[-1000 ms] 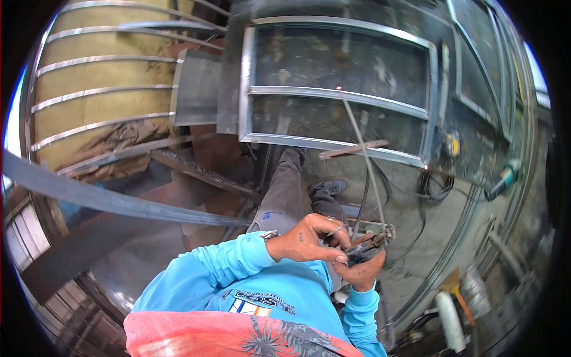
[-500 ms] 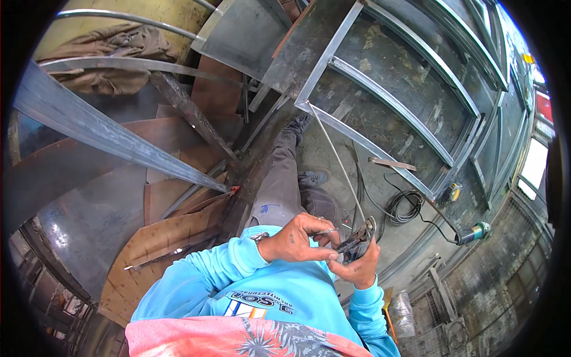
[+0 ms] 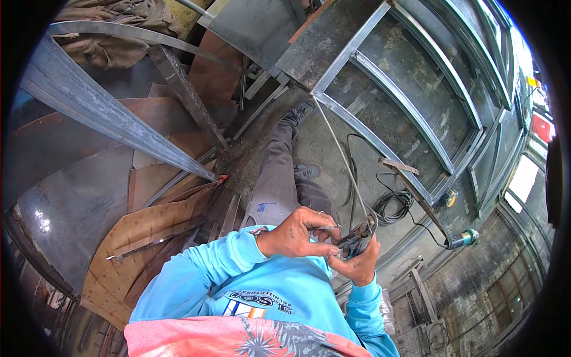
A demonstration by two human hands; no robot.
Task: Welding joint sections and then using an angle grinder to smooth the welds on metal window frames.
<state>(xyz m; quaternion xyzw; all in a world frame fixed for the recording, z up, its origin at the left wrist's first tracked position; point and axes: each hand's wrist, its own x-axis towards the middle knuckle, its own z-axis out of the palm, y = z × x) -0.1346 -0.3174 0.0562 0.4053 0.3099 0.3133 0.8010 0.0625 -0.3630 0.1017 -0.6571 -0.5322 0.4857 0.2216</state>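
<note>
My right hand is closed around a worn, dark metal tool with a loop at its upper end. Its exact kind is unclear. From that end a thin pale strip or rod runs away to the near-left corner of a welded metal frame. Bent over the tool from the left is my left hand, its thumb at the tool's lower edge. Pinched in its fingers is a thin grey stick, mostly hidden.
A long steel channel slants in from the left. Curved brown boards and metal sheets lie on that side. To the right are a coiled black cable, a teal angle grinder and a flat bar. My feet stand beside the frame.
The view has shifted, so the frame and the steel channel sit at different places in the picture. Both hands keep the same hold and have hardly moved.
</note>
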